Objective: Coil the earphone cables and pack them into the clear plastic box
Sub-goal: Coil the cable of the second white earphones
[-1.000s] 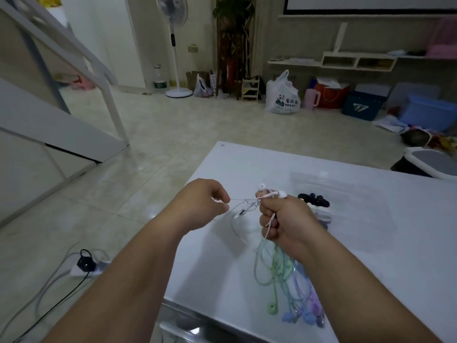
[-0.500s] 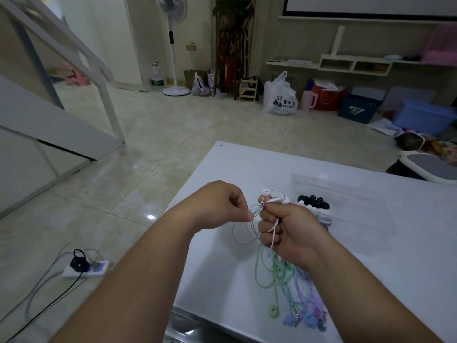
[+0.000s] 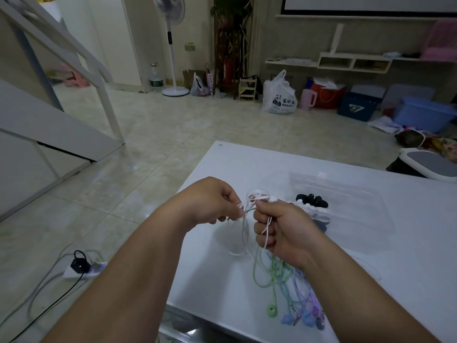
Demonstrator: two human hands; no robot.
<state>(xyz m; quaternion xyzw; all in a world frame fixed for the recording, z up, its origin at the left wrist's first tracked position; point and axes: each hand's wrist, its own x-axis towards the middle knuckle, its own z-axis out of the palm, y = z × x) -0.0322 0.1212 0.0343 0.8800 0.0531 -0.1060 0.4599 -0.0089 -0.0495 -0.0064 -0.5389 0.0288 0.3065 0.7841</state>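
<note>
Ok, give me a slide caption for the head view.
Left hand and right hand hold a white earphone cable over a white table, pastel earphones beneath, clear plastic box beyond.

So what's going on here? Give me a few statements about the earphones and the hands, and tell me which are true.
1. Both the left hand and the right hand hold the white earphone cable. True.
2. The clear plastic box is empty. False: black earphones lie in it.
3. Green, blue and purple earphones lie on the white table. True.
4. The right hand lies flat on the table. False: its fingers are curled round the cable, above the table.
5. The fan stands on the table. False: it stands on the floor by the far wall.
</note>
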